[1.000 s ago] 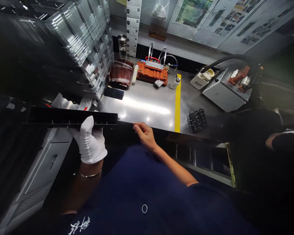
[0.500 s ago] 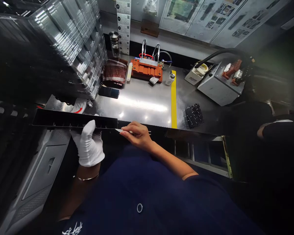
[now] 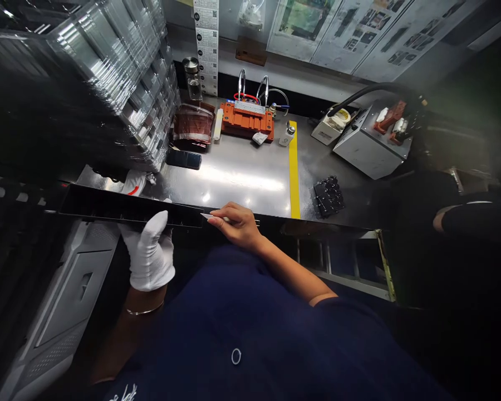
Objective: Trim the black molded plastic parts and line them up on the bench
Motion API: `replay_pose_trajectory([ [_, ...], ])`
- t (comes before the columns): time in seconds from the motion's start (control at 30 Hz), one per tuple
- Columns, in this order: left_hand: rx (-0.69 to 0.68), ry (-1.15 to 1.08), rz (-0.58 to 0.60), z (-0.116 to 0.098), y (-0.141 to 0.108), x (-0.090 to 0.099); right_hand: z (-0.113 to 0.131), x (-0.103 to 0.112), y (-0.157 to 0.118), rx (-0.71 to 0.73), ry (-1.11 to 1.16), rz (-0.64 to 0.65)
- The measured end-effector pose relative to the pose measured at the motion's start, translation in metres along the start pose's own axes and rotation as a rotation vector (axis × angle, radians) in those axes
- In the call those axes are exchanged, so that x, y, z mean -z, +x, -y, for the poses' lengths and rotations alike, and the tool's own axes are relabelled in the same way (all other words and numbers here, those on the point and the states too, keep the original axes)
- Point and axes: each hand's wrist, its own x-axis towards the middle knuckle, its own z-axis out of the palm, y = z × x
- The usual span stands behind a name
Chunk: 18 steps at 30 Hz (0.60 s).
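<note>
A long black open tray (image 3: 108, 214) lies across the left front edge of the metal table. My left hand (image 3: 152, 250), in a white glove, grips its near wall with the thumb on the inner side; the other fingers are mostly hidden beneath. My right hand (image 3: 237, 223) is bare and pinches a small knife (image 3: 207, 215) whose pale pointed blade is at the tray's right end. Part of the handle sticks out behind the fingers. Whether the blade touches the tray is hard to tell.
On the metal table (image 3: 242, 195) are a phone (image 3: 184, 159), an orange fixture (image 3: 248, 120), a white bottle (image 3: 287, 135), black molded parts (image 3: 329, 196) and a grey box (image 3: 371, 139). Stacked clear trays (image 3: 121, 72) rise at left. A person's arm (image 3: 463, 220) shows at right.
The tray's right end has tilted slightly down. The knife and my right hand have shifted a little up and right, and my left hand has moved slightly down with the tray.
</note>
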Motion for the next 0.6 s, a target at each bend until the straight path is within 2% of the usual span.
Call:
replay_pose_trajectory([
  [0.13, 0.074, -0.047, -0.005, -0.005, -0.002, 0.006, -0.009, 0.003, 0.005, -0.058, -0.03, 0.002],
  [0.3, 0.457, -0.148, 0.203, -0.009, -0.001, 0.014, -0.012, 0.013, 0.005, -0.108, -0.034, -0.078],
  [0.47, 0.53, -0.006, 0.06, -0.001, 0.011, 0.009, 0.007, 0.018, -0.011, 0.117, 0.073, 0.2],
  [0.6, 0.522, 0.085, 0.028, 0.004, 0.015, 0.007, 0.012, 0.016, -0.016, 0.195, 0.053, 0.285],
])
